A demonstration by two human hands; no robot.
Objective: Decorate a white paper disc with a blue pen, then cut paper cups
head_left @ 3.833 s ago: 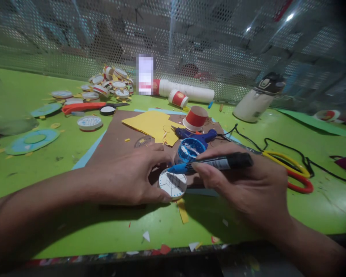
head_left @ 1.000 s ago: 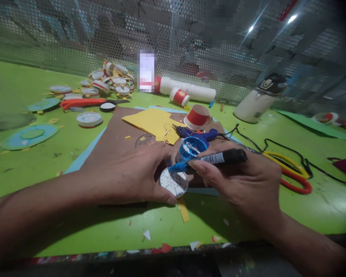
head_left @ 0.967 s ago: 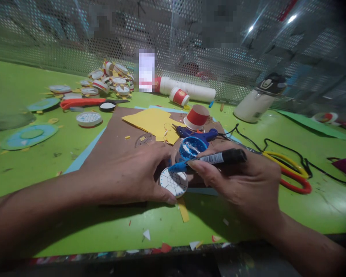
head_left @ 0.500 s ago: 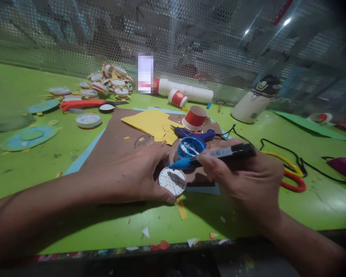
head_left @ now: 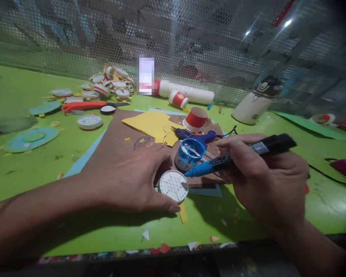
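Note:
Between the thumb and fingers of my left hand (head_left: pixel 135 179) is a small round white paper disc (head_left: pixel 173 186), its face marked with a black line pattern and blue dots round the rim. A yellow paper strip (head_left: pixel 183 212) sticks out from under it. My right hand (head_left: pixel 265 177) grips a black marker (head_left: pixel 233 159) with a blue tip, slanted down to the left. The tip is close to the disc's upper right edge; whether it touches I cannot tell. Just behind stands a small open jar (head_left: pixel 189 153) smeared with blue paint.
Behind the jar lie a blue glue gun (head_left: pixel 196 134), a red-and-white paper cup (head_left: pixel 195 119) and yellow paper (head_left: pixel 150 125) on brown board (head_left: pixel 112 134). Finished-looking discs (head_left: pixel 115 84) are piled back left, near orange-handled scissors (head_left: pixel 85 106). A white bottle (head_left: pixel 252 105) stands back right.
My right hand has moved right with the marker, taking its tip from the disc's upper left to its upper right edge. My left hand still holds the disc, shifted slightly.

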